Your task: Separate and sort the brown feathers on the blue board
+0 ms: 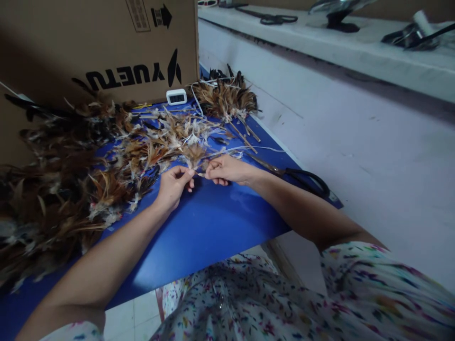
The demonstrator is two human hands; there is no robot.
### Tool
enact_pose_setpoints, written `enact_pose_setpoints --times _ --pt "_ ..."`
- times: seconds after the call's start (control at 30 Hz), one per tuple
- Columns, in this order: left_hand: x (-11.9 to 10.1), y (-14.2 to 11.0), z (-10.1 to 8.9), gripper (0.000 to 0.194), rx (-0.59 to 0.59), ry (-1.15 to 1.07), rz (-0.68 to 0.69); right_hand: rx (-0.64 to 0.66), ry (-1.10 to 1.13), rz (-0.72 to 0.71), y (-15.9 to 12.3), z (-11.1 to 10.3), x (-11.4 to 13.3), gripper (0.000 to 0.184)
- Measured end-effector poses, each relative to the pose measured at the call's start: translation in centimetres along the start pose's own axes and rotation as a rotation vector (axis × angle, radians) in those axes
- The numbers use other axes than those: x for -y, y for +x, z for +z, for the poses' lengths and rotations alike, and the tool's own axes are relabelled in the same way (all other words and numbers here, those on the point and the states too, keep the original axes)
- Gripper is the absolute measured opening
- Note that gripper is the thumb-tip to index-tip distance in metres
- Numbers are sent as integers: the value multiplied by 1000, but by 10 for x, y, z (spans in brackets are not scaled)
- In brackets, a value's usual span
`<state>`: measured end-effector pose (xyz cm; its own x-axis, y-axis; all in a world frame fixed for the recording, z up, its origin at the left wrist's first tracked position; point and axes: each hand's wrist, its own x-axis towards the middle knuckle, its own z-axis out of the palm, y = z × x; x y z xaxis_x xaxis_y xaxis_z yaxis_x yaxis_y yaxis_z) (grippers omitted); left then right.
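Note:
Over the blue table (pixel 209 222), my left hand (pixel 177 184) pinches the base of a small tuft of brown feathers (pixel 193 154) between thumb and forefinger. The tuft fans upward, away from me. Just to its right, my right hand (pixel 222 170) is closed, with its fingertips at a thin, pale piece by the feather base. That piece is too small to name. Loose brown and white feathers (pixel 152 147) lie right behind my hands.
A large pile of dark feathers (pixel 53 189) covers the left. Scissors with black handles (pixel 307 177) lie right of my hands. Feather bundles on sticks (pixel 227 97), a white digital clock (pixel 176 96) and a cardboard box (pixel 106 42) stand behind. A ledge (pixel 341 38) runs along the wall.

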<state>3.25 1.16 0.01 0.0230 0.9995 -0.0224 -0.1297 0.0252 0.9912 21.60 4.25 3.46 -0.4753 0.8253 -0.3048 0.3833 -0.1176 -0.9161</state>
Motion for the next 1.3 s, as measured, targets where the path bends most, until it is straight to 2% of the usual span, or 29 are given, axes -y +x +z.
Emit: enact_pose_setpoints --times 0.07,0.13,0.27,0.4,0.67,0.8,0.97,1.1,1.3 --pt "-2 1 -1 30 -4 -63 -17 35 -76 -23 -1 -1 -1 7" --pt "-4 1 -1 30 10 -102 -27 36 -141 -111 -1 -1 -5 8" --pt "-4 -1 0 29 56 -92 -47 -134 -104 -355 5 3 -12 21" --pt "-2 -4 2 29 100 -50 -44 -206 -29 -475 11 8 -17 28" --pt "-4 -5 2 31 150 -44 -69 -206 74 -448 8 12 -17 28" --pt "-6 -3 1 29 163 -69 -103 -288 95 -415 2 13 -11 26" --pt "-7 -3 0 30 168 -96 -135 -395 7 -441 -3 16 -9 19" --pt "-6 -3 -1 29 182 -85 -130 -393 -90 -479 -3 16 -11 21" --pt "-4 -4 -2 29 216 -56 -126 -373 -105 -493 -3 15 -13 23"
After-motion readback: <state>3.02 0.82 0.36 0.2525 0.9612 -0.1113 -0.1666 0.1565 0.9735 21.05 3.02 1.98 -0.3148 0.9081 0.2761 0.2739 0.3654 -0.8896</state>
